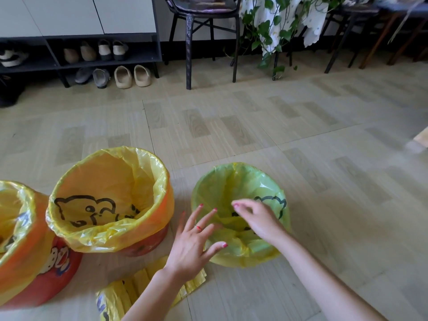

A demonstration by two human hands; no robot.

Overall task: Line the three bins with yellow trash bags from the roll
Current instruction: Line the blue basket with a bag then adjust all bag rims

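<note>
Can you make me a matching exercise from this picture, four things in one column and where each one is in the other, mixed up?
Things:
1. green bin
2. middle orange bin
3. spare yellow bags
4. beige slippers

Places:
A. flat on the floor under the left forearm
B. by the shoe rack, far across the floor
C. under both hands
D. between the other two bins

Pairs: 1-C, 2-D, 3-A, 4-B
</note>
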